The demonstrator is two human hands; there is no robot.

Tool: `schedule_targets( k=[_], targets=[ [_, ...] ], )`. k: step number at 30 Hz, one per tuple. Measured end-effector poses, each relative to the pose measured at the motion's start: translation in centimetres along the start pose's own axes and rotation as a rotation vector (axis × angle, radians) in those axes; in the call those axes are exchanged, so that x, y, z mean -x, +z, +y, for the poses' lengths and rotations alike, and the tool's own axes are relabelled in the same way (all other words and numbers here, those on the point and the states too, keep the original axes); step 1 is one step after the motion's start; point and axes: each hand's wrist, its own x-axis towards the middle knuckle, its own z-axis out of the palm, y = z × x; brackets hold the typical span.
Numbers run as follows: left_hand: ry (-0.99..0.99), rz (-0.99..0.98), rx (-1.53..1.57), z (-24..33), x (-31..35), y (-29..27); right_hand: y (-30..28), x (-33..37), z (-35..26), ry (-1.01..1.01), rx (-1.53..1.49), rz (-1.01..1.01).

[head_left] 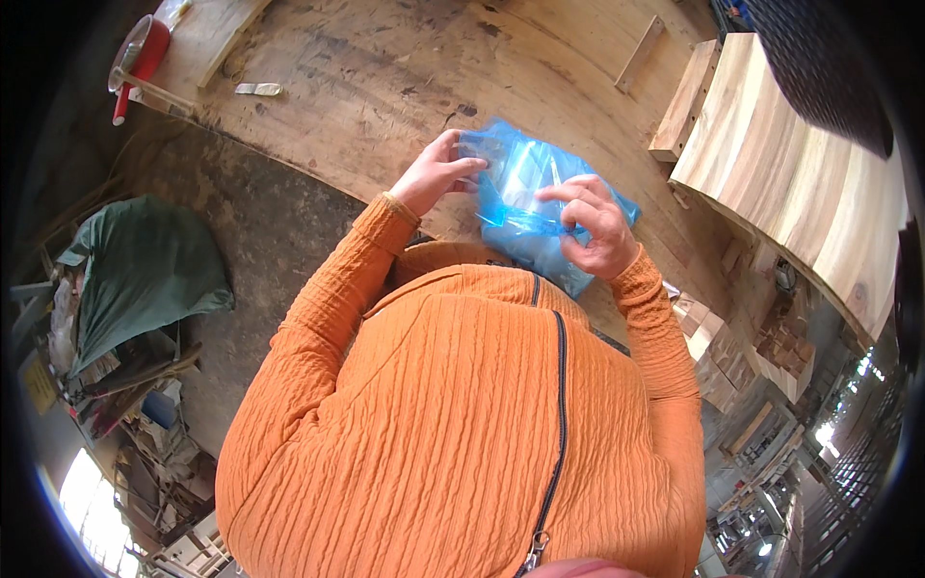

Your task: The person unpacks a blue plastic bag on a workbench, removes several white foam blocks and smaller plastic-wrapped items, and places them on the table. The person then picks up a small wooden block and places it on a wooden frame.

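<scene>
A translucent blue plastic bag (pixel 530 173) lies crumpled at the near edge of the wooden workbench, close against my body. Something pale shows through the film, but I cannot make out what it is. My left hand (pixel 438 175) grips the bag's left edge between thumb and fingers. On the other side, my right hand (pixel 599 226) is closed, with thumb and forefinger pinching a fold of the film and the other fingers curled. Part of the bag hangs below the right hand, toward my orange jacket.
The workbench (pixel 376 87) bears a small whitish strip (pixel 258 89) and a red round container (pixel 145 53) at its far left corner. Striped wooden panels (pixel 780 164) stand to the right beside a wooden block (pixel 686 101). A green cloth (pixel 145 260) covers a heap at left.
</scene>
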Motion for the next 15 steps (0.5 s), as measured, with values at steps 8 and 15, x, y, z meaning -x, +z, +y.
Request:
schedule_targets(
  k=[8, 15],
  targets=[
    [-0.217, -0.086, 0.079, -0.6, 2.0, -0.2, 3.3, -1.7, -0.4, 0.24, 0.066, -0.05],
    [-0.184, -0.015, 0.066, -1.2, 3.1, 0.5, 5.2, -3.1, 0.4, 0.263, 0.221, -0.137]
  ],
)
